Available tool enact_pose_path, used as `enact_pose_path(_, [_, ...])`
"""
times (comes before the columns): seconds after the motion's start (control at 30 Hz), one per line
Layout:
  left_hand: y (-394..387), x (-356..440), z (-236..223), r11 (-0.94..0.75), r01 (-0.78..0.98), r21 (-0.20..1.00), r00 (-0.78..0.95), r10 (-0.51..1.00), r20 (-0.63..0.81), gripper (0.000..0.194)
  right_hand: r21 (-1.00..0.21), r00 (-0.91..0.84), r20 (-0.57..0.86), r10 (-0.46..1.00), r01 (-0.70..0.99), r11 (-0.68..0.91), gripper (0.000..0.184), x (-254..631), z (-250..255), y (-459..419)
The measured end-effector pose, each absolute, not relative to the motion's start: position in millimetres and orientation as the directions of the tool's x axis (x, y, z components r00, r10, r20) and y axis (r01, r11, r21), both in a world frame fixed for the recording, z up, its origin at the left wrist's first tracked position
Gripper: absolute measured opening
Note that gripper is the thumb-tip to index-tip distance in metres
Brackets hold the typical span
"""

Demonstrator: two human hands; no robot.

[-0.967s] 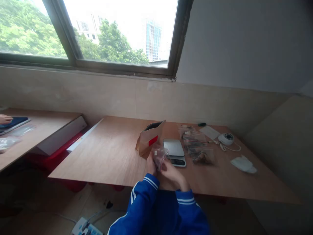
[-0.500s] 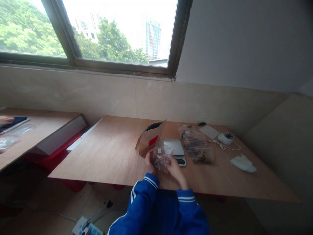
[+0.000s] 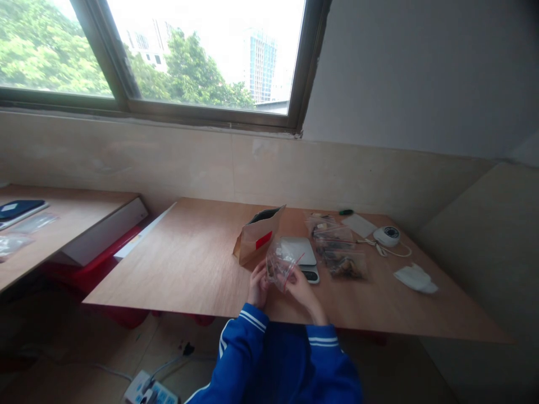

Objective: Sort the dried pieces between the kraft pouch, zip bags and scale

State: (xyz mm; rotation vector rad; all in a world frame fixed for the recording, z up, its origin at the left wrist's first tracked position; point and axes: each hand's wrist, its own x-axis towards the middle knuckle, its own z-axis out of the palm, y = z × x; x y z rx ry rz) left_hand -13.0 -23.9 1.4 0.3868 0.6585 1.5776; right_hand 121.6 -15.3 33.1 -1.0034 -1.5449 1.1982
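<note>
A clear zip bag [image 3: 278, 268] with a reddish strip along its edge is held between my two hands above the table's front part. My left hand [image 3: 257, 283] grips its left side with curled fingers. At its right edge, near the strip, my right hand [image 3: 298, 282] is closed on the plastic. What lies inside the bag is too blurred to name. Just behind stands an open brown paper bag [image 3: 256, 235] with a red label. A small white kitchen scale [image 3: 300, 251] with a silver plate is partly covered by the clear bag.
Several filled zip bags [image 3: 347, 264] lie right of the scale. Beyond them are a white dome camera [image 3: 386, 235] with a cable, a white sheet [image 3: 359, 225], a green object [image 3: 346, 212] and a crumpled tissue [image 3: 416, 278]. A power strip [image 3: 150, 388] rests on the floor.
The clear bag has turned and bunched up between my hands, and my left hand has shifted slightly down and left. At the far-left table, another person's hand has left the view.
</note>
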Motion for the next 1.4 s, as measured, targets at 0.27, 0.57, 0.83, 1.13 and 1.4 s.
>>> enact_pose_path(0.27, [-40, -26, 7, 0.032, -0.743, 0.669, -0.118, 0.977, -0.177, 0.031, -0.993, -0.349, 0.119, 0.930, -0.044, 0.110, 0.048, 111, 39, -22])
enact_pose_path(0.57, [-48, -35, 22, 0.040, -0.629, 0.776, -0.195, 0.959, -0.207, 0.034, -0.997, -0.325, 0.040, 0.945, -0.081, 0.015, 0.040, 91, 46, -27])
enact_pose_path(0.83, [-49, -31, 19, 0.042, -0.643, 0.764, -0.266, 0.924, -0.274, 0.043, -0.999, -0.306, 0.024, 0.952, -0.040, 0.012, 0.032, 88, 46, -24])
enact_pose_path(1.13, [-55, -31, 23, -0.114, -0.271, 0.956, -0.487, 0.873, -0.035, 0.030, -0.985, -0.283, -0.057, 0.957, -0.140, -0.100, 0.035, 81, 43, -31])
enact_pose_path(1.4, [-59, -42, 23, -0.001, -0.555, 0.832, -0.252, 0.953, -0.167, 0.036, -0.952, -0.134, -0.102, 0.986, -0.275, -0.135, 0.038, 87, 50, -31])
